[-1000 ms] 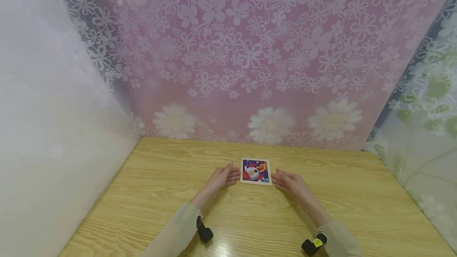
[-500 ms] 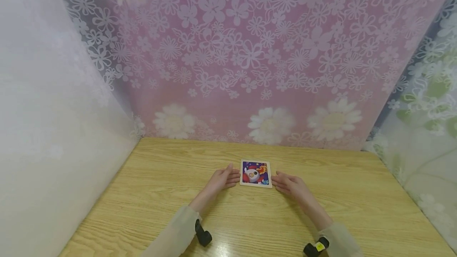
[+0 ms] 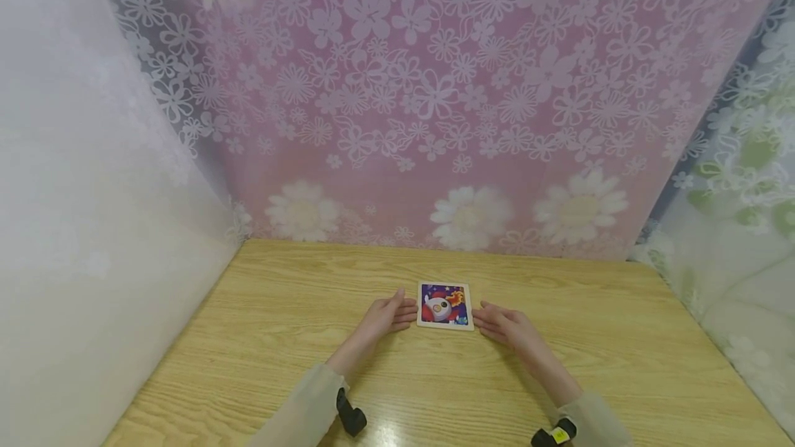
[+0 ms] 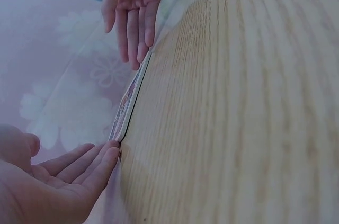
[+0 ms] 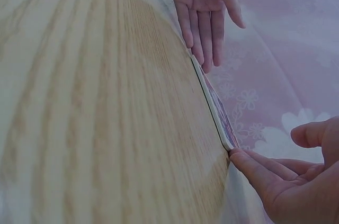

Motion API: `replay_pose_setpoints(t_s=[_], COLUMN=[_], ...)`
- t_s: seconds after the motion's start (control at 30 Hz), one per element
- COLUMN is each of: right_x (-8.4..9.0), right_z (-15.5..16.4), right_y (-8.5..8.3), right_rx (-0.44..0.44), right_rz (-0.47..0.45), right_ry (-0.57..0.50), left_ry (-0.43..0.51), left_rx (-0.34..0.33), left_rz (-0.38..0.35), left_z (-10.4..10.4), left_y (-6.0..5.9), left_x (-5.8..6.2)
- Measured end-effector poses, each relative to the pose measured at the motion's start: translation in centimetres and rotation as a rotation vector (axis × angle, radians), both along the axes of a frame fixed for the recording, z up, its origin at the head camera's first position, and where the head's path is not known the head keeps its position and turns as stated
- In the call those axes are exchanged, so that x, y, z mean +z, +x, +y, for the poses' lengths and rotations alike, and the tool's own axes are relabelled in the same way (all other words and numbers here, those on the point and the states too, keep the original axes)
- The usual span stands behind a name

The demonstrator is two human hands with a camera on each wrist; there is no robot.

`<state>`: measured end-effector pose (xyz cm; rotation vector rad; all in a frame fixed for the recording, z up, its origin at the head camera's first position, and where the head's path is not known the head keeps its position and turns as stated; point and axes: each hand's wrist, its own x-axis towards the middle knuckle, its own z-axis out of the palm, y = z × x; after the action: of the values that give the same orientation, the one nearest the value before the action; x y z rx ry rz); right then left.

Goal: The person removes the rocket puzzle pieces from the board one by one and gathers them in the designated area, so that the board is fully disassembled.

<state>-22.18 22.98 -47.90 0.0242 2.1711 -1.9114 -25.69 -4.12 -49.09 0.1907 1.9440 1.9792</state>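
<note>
I found the picture card flat on the table; left hand and right hand flanked it, fingers straight, fingertips touching its edges, gripping nothing.

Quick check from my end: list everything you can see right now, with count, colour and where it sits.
picture card: one, white-edged with a purple, red and white cartoon print, flat on the table, centre
table: one, light wood grain, under the card and hands
flowered curtain: one, pink with white blossoms, behind the table
side drapes: two, whitish at left, white and green at right
wrist cameras: two, black, on the forearms at the near edge
sleeves: two, pale beige
left hand: one, fingers straight, tips at the card's left edge
right hand: one, fingers straight, tips at the card's right edge
</note>
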Motion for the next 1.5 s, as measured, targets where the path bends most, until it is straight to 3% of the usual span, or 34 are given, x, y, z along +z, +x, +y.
replay_pose_setpoints(t_s=[1.5], right_x=[0.3], right_z=[0.4], right_y=[2.0], right_rx=[0.086], right_rz=[0.002], right_ry=[-0.059], left_ry=[-0.007], left_rx=[-0.019], left_rz=[0.005], left_z=[-0.5], left_y=[2.0], left_x=[-0.3])
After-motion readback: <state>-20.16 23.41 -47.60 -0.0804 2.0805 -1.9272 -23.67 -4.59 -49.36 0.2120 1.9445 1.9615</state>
